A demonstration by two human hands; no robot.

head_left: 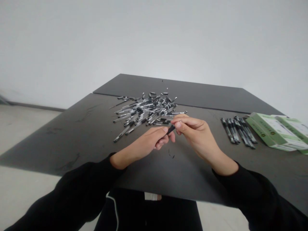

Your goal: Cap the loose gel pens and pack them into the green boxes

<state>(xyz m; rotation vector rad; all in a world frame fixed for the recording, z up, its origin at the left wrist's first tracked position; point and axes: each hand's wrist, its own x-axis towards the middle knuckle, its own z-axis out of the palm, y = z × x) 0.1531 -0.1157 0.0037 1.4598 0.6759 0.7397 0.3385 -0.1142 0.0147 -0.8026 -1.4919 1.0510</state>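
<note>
My left hand [141, 142] and my right hand [194, 136] meet above the dark tabletop [79, 138]. Between their fingertips is a short black pen part [171, 129], pinched by both, and its far end is hidden by my fingers. Just beyond my hands lies a loose heap of clear-barrelled, black-trimmed gel pens and pen parts [144, 112]. The fingers of my right hand are close to the heap's near edge. A few small dark bits [171, 154] lie on the table below my hands.
Several black-trimmed pens lie side by side in a group [238, 131] to the right. Past them are green and white cardboard boxes [271, 131] near the table's right side. A second dark table panel [168, 88] adjoins at the back, before a white wall.
</note>
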